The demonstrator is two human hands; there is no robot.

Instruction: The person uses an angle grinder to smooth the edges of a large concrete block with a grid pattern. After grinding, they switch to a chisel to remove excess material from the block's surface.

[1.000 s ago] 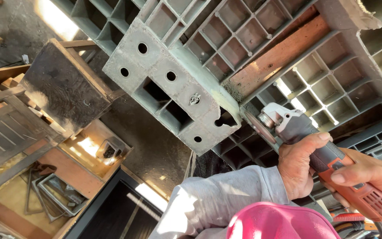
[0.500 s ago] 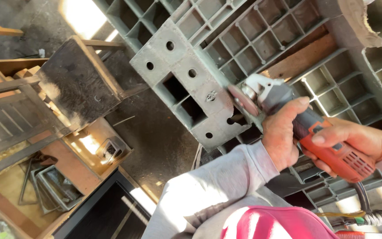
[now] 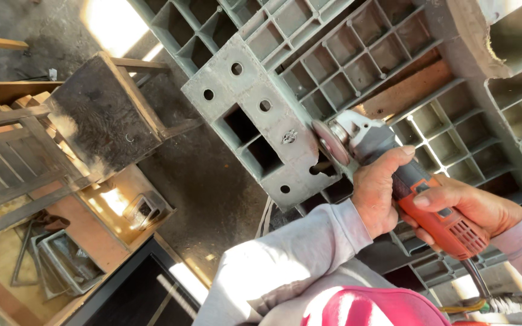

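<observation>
The grey plastic pallet [image 3: 357,66] fills the upper right of the view, its underside a grid of open cells, and every place below is given from its corner block [image 3: 261,130], the flat grey face with round holes and 2 square openings. Compared with 1 second ago, the block sits further left and lower in the view, and the grinder [image 3: 394,181] has closed in from below right of it, so that the disc [image 3: 331,142] now meets the block's right edge beside a screw. From that I judge the cut or grind at that edge is under way rather than only approached.

A dark wooden stool [image 3: 101,118] stands to the left of the block, and a slatted wooden frame [image 3: 7,163] lies further left. Below left of the block sit a wooden box [image 3: 122,211] and a small metal tray [image 3: 67,262].

The left hand [image 3: 379,196] wraps firmly round the grinder's neck just right of the block, thumb over the top. The right hand [image 3: 469,208] clasps the orange rear body further right, fingers curled round it.

Where the disc meets the block is partly masked by the disc itself, so I cannot tell how deep it sits. The cord [image 3: 475,281] runs off the bottom edge, and a pink cap [image 3: 373,308] hides what lies beneath the arms.
</observation>
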